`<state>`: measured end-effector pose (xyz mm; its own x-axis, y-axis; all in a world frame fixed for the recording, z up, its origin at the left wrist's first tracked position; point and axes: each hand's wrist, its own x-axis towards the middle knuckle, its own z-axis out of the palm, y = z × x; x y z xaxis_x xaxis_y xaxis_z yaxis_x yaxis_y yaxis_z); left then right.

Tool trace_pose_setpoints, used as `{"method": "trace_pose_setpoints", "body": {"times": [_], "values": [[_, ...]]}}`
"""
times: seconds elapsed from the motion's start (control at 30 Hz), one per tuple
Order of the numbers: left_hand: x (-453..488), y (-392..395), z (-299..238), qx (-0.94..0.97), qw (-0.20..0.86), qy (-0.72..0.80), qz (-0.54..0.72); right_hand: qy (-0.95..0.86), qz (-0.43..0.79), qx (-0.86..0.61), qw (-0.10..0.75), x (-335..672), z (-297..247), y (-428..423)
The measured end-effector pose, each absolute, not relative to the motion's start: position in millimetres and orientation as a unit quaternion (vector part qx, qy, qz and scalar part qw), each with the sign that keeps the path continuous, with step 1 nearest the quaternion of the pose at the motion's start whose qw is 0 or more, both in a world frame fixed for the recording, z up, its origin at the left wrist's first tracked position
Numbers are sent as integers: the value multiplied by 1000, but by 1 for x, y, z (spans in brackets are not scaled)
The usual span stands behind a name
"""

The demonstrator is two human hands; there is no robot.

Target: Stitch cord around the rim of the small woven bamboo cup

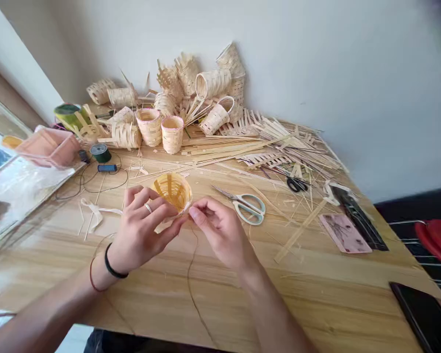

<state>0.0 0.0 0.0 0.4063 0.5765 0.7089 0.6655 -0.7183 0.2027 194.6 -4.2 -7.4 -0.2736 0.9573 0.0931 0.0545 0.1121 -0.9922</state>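
Observation:
A small woven bamboo basket [172, 192] sits in my left hand [143, 220], its yellowish inside facing up and away from me. My left fingers wrap its near side, and a ring shows on one finger. My right hand [220, 230] pinches the basket's rim from the right. A thin dark strand [193, 279] hangs from near my right fingertips and curves across the table. Steel scissors with pale green handles [248, 208] lie just right of my right hand.
A wooden table [316, 294] holds scattered bamboo strips and a heap of woven baskets [213, 83] against the wall. Black-handled scissors [297, 184], thread spools [100, 153], a pink box [47, 147] and a pink card [344, 233] lie around. A dark tablet [422, 318] sits at the front right corner.

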Motion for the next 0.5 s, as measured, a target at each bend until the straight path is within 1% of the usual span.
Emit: {"method": "trace_pose_setpoints", "body": {"times": [0.13,0.27,0.37,0.5], "values": [[-1,-1,1,-838,56,-370,-397,-546,584,-392,456,198,-11,-1],[-1,-2,1,-834,49,-377,-400,-439,674,-342,486,200,-12,2],[-1,-2,1,-830,55,-378,-406,-361,758,-287,461,200,-8,2],[-2,-1,1,-823,50,-383,-417,-351,779,-277,440,199,-3,-1]]}}
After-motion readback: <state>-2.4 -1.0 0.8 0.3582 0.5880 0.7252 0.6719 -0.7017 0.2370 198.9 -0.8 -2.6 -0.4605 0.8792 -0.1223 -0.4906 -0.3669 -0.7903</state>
